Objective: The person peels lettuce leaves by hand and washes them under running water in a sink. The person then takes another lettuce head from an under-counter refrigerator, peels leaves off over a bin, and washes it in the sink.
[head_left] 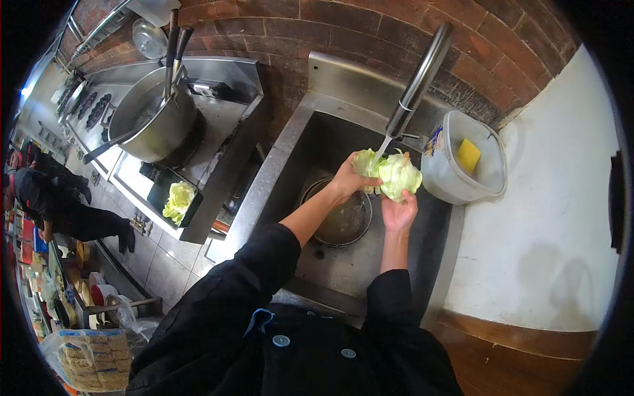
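Under the running faucet (416,82) I hold pale green lettuce (401,177) with both hands. My left hand (349,179) is closed on its left side, thumb across the leaves. From below and the right, my right hand (400,211) grips the lettuce with its fingers partly hidden behind it. Water falls onto the leaves between the hands. Beneath them, a round metal pot or bowl (338,243) sits in the stainless steel sink (409,274). More lettuce (178,202) lies in a dark tray (158,191) on the stove's front edge.
A white bucket (456,178) with a yellow sponge (469,155) inside stands at the sink's right corner. Left of the sink, a large pot (155,125) with long-handled utensils sits on the stove. Another person (59,198) in dark clothes stands at far left, near a cluttered counter.
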{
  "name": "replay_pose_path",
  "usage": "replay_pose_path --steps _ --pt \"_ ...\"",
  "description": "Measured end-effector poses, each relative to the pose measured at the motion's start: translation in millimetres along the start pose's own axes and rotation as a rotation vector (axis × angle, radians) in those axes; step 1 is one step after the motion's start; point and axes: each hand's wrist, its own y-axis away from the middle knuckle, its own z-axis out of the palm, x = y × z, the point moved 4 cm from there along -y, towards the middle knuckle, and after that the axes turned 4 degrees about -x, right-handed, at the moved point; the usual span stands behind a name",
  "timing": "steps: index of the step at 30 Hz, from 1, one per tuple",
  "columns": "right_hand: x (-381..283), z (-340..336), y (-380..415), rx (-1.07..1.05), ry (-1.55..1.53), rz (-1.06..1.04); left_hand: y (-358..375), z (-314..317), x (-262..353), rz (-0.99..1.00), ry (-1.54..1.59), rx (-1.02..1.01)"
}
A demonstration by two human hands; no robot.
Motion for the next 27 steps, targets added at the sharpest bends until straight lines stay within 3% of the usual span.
replay_pose_path --steps 2,6,8,13,15,18,20,25,27 --pt "-3.1 -2.4 0.9 0.014 0.095 -0.009 1.9 -1.1 1.8 0.085 -0.069 -0.015" --pt "-9.2 9.5 2.8 0.007 0.048 -0.004 9.5 -1.4 11.0 0.052 -0.13 -0.025" --pt "-5.4 10.7 1.7 0.09 0.262 0.0 4.1 -6.7 9.9 0.097 -0.193 -0.074" --pt "3.9 19.0 -0.9 0.224 0.228 0.03 2.5 -9.4 11.0 0.063 -0.277 -0.006" --pt "5.1 22.9 0.9 0.299 0.414 -0.046 6.2 -9.2 12.0 0.068 -0.273 0.046" --pt "5.2 37.0 4.3 0.393 0.497 -0.085 10.8 -4.7 16.9 0.133 -0.434 -0.04" --pt "1.4 41.5 5.1 0.398 0.478 -0.051 9.9 -6.4 18.3 0.064 -0.316 -0.154" --pt "-1.5 30.1 5.3 0.379 0.359 0.093 4.5 -14.0 28.9 -0.026 -0.354 -0.159" --pt "-5.9 29.0 9.4 0.528 0.609 0.1 2.6 -15.0 35.2 -0.089 -0.341 -0.143"
